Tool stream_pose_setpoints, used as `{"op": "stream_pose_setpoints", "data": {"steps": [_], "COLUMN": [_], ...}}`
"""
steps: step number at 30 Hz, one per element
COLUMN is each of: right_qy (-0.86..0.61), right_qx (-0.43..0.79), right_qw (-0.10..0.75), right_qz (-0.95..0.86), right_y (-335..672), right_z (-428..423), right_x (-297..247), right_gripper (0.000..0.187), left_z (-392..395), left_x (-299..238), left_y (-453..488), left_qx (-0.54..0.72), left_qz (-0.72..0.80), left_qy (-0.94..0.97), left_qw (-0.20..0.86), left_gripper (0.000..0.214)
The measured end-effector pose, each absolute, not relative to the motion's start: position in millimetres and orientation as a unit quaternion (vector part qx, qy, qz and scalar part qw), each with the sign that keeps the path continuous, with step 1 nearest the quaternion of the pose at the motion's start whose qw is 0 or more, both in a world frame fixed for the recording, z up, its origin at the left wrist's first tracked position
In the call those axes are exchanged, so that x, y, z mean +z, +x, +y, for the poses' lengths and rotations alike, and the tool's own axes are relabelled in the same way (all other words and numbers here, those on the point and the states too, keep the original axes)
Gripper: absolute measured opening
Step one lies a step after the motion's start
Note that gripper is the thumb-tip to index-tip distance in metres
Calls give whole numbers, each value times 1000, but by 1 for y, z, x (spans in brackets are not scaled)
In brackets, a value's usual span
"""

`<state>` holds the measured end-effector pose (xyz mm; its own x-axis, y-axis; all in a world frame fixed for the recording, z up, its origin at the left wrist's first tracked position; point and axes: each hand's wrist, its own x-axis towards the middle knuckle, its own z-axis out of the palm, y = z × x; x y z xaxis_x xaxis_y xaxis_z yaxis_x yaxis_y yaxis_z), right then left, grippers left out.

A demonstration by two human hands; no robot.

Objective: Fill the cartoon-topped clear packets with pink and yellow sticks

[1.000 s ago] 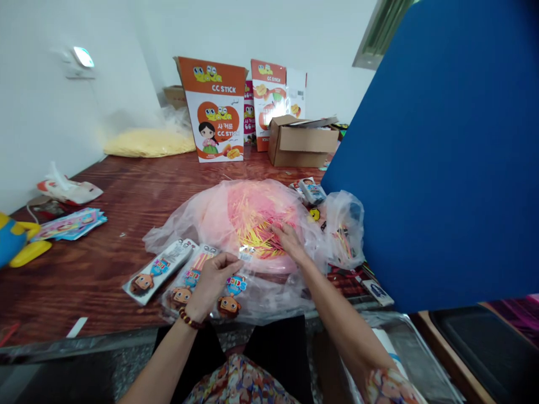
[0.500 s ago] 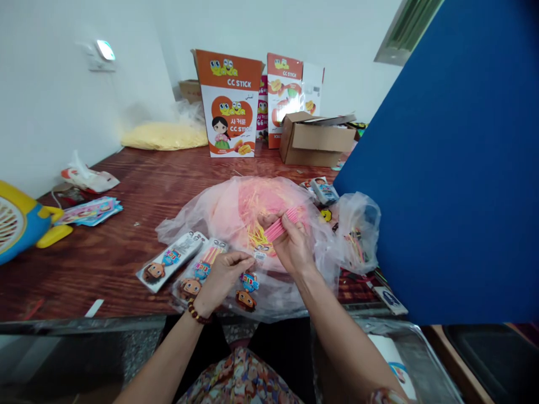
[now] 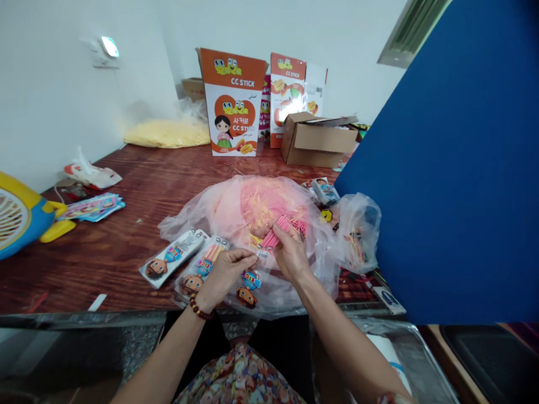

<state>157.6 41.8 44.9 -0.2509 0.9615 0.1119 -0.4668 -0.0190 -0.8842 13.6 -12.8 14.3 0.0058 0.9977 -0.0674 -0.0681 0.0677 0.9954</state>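
My right hand (image 3: 291,253) is closed around a bundle of thin pink sticks (image 3: 275,233), which slant down to the left. My left hand (image 3: 225,274) pinches the top edge of a clear printed packet (image 3: 247,293) with a cartoon head on it. The lower ends of the sticks are close to this top edge; I cannot tell whether they are inside. Behind both hands a large clear bag (image 3: 227,205) lies spread, full of pink and yellow sticks. Left of my left hand lie a packet with sticks showing (image 3: 197,266) and a stack of similar packets (image 3: 172,258).
At the back stand an orange and white carton (image 3: 233,106) and an open brown box (image 3: 322,143). A blue panel (image 3: 438,185) blocks the right side. A small clear bag with sticks (image 3: 360,235) sits beside it. A yellow and blue fan (image 3: 25,216) is at far left.
My right hand has brought the pink sticks down and slightly left, closer to the packet's top edge. My left hand keeps its pinch. The view has shifted slightly.
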Motion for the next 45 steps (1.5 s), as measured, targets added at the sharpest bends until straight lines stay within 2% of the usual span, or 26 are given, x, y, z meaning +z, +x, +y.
{"op": "stream_pose_setpoints", "data": {"steps": [6, 12, 16, 19, 21, 24, 26, 30, 33, 37, 45], "right_qy": [-300, -312, -307, -271, -287, -328, -328, -335, -332, -329, -318], "right_qx": [615, 547, 443, 469, 479, 425, 404, 473, 544, 578, 661], "right_qw": [486, 492, 403, 362, 375, 400, 402, 405, 409, 418, 361], "right_qz": [-543, -602, -740, -759, -740, -743, -753, -707, -653, -618, -576], "right_y": [167, 179, 190, 200, 204, 206, 203, 194, 184, 171, 154], "right_z": [40, 43, 40, 39, 39, 37, 36, 42, 47, 47, 43], "right_x": [50, 63, 69, 72, 74, 78, 80, 83, 83, 80, 57], "right_gripper": [17, 34, 32, 37, 30, 13, 14, 17, 17, 20, 25], "left_z": [-6, -6, -4, -4, -6, -9, -11, -13, -17, -24, -26], "left_x": [18, 14, 14, 19, 24, 28, 29, 36, 45, 51, 36], "left_y": [22, 25, 26, 25, 24, 21, 18, 13, 6, -3, -5], "left_qx": [552, 589, 624, 640, 642, 644, 646, 638, 624, 529, 559], "left_qz": [465, 432, 417, 398, 389, 400, 422, 447, 416, 412, 469], "left_qy": [438, 406, 385, 369, 357, 366, 392, 423, 391, 391, 404], "left_qw": [536, 550, 537, 544, 556, 539, 501, 462, 534, 631, 552], "left_gripper": [18, 19, 19, 19, 20, 20, 22, 26, 29, 29, 28]}}
